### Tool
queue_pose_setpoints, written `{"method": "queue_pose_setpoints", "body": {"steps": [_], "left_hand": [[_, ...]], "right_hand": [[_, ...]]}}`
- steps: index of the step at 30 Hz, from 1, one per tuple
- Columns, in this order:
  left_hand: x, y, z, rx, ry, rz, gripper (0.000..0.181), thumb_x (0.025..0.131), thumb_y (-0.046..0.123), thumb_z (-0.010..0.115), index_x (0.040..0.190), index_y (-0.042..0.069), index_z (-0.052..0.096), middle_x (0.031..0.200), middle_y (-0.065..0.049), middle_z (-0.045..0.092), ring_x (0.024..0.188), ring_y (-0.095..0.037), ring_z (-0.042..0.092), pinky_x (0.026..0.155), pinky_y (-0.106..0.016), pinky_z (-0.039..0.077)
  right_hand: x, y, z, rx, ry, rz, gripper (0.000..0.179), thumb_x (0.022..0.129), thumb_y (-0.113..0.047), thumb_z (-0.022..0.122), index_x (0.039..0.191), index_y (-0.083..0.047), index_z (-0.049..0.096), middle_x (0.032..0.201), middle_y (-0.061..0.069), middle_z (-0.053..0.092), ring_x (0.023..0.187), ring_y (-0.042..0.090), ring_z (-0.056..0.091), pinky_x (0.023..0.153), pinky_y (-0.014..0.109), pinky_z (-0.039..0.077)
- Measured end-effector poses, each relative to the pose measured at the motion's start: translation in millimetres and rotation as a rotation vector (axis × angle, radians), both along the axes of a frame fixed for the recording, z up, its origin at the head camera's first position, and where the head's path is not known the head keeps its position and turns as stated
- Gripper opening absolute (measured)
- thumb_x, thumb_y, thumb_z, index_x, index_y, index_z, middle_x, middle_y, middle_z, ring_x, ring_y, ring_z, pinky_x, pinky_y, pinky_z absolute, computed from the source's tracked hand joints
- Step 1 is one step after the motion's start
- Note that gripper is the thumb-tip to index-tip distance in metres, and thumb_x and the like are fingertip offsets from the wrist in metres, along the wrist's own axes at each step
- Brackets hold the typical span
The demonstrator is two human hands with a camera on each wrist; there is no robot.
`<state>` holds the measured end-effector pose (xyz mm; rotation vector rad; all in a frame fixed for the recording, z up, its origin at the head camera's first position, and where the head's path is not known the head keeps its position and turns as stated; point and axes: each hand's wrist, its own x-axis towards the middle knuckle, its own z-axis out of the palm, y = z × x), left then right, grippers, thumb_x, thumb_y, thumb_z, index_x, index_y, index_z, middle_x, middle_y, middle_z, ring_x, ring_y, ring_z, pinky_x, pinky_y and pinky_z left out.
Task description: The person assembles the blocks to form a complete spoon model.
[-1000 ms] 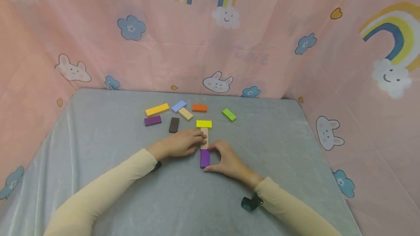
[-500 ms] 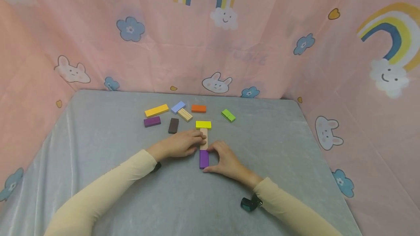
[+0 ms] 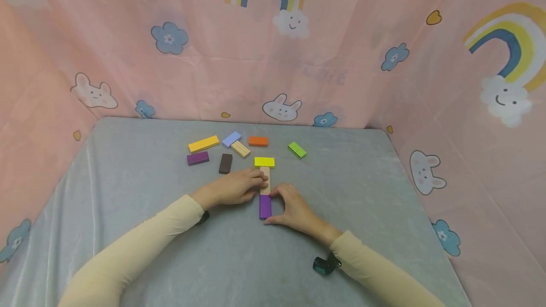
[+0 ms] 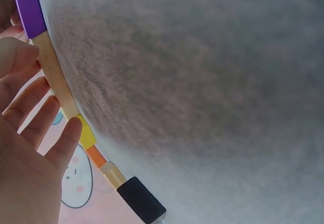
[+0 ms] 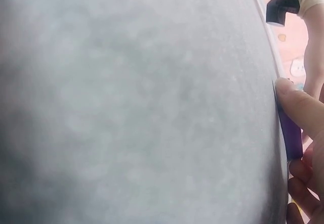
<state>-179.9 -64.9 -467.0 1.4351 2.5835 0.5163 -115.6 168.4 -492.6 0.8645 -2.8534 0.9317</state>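
Note:
The blocks before me form a line on the cloth: a yellow block [image 3: 264, 162] lies crosswise at the far end, a plain wooden block [image 3: 265, 189] runs lengthwise from it, and a purple block [image 3: 265, 207] continues toward me. From the left, my left hand [image 3: 232, 187] holds the wooden block, its bent fingers over the top and the thumb [image 4: 20, 54] at its side. My right hand [image 3: 296, 208] pinches the purple block by its two ends, thumb at the near end and index finger at the far end. In the right wrist view the purple block [image 5: 290, 135] is partly hidden by the thumb.
Behind the line lie orange [image 3: 258, 141], green [image 3: 296, 150] and dark brown [image 3: 225, 163] blocks. Farther left are amber [image 3: 203, 144] and dark purple [image 3: 198, 158] blocks. A striped wooden block [image 3: 241, 148] touches a light blue one [image 3: 232, 139]. A pink patterned curtain [image 3: 332, 51] surrounds the table.
The view has shifted very slightly. Both hands stay on the same blocks, and no block has visibly moved on the table.

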Motion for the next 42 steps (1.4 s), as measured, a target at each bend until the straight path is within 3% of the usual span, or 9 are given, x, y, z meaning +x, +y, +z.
{"method": "queue_pose_setpoints", "body": {"steps": [18, 21, 24, 26, 30, 35, 42], "left_hand": [[-0.5, -0.3, 1.3, 0.008, -0.006, -0.001, 0.037, 0.097, 0.015, 0.058, 0.134, 0.011, 0.06, 0.143, -0.004, 0.056, 0.138, -0.023, 0.049, 0.117, -0.041, 0.041], [0.0, -0.3, 1.6, 0.008, -0.005, -0.003, 0.037, 0.097, 0.015, 0.058, 0.134, 0.011, 0.06, 0.143, -0.004, 0.056, 0.138, -0.023, 0.049, 0.117, -0.041, 0.041], [0.7, -0.4, 1.2, 0.007, -0.007, -0.003, 0.037, 0.097, 0.015, 0.058, 0.134, 0.012, 0.06, 0.143, -0.004, 0.057, 0.138, -0.023, 0.049, 0.117, -0.041, 0.041], [0.5, -0.5, 0.7, -0.003, -0.013, 0.001, 0.037, 0.097, 0.016, 0.058, 0.134, 0.013, 0.06, 0.143, -0.003, 0.056, 0.139, -0.023, 0.049, 0.117, -0.04, 0.04], [0.3, -0.7, 0.9, -0.022, -0.036, 0.012, 0.038, 0.098, 0.018, 0.057, 0.136, 0.016, 0.059, 0.146, -0.001, 0.054, 0.14, -0.021, 0.047, 0.118, -0.04, 0.04], [0.2, -1.1, 0.7, -0.036, -0.054, 0.022, 0.039, 0.099, 0.019, 0.056, 0.138, 0.017, 0.057, 0.148, 0.001, 0.052, 0.142, -0.02, 0.045, 0.119, -0.039, 0.038], [0.2, -1.6, 0.4, -0.023, -0.044, 0.017, 0.039, 0.099, 0.019, 0.056, 0.138, 0.016, 0.058, 0.148, -0.001, 0.052, 0.141, -0.021, 0.045, 0.119, -0.039, 0.039]], "right_hand": [[-0.3, 0.7, 1.8, -0.015, -0.016, -0.002, 0.074, 0.056, -0.04, 0.095, 0.112, -0.008, 0.059, 0.107, 0.002, 0.062, 0.104, 0.016, 0.055, 0.093, 0.036, 0.049], [-1.5, 3.8, 4.3, -0.021, -0.079, 0.011, 0.076, 0.058, -0.04, 0.094, 0.116, -0.008, 0.057, 0.112, 0.003, 0.061, 0.108, 0.017, 0.055, 0.097, 0.037, 0.049], [-6.5, 11.4, 9.8, -0.048, -0.193, 0.037, 0.075, 0.062, -0.039, 0.093, 0.121, -0.01, 0.056, 0.119, 0.001, 0.061, 0.114, 0.017, 0.056, 0.102, 0.039, 0.049], [-13.2, 18.9, 15.4, -0.088, -0.28, 0.045, 0.071, 0.066, -0.035, 0.091, 0.124, -0.012, 0.057, 0.123, 0.001, 0.062, 0.118, 0.018, 0.058, 0.106, 0.041, 0.048], [-34.8, 36.5, 23.8, -0.195, -0.366, 0.009, 0.062, 0.074, -0.023, 0.087, 0.129, -0.014, 0.059, 0.128, 0.005, 0.065, 0.12, 0.023, 0.059, 0.108, 0.048, 0.046], [-70.2, 62.2, 26.1, -0.27, -0.333, -0.062, 0.062, 0.079, -0.016, 0.083, 0.135, -0.015, 0.057, 0.136, 0.008, 0.06, 0.125, 0.027, 0.055, 0.11, 0.053, 0.043], [-113.9, 92.2, 25.8, -0.242, -0.311, -0.104, 0.066, 0.082, -0.018, 0.081, 0.142, -0.017, 0.054, 0.143, 0.01, 0.052, 0.133, 0.031, 0.047, 0.114, 0.057, 0.036]]}}
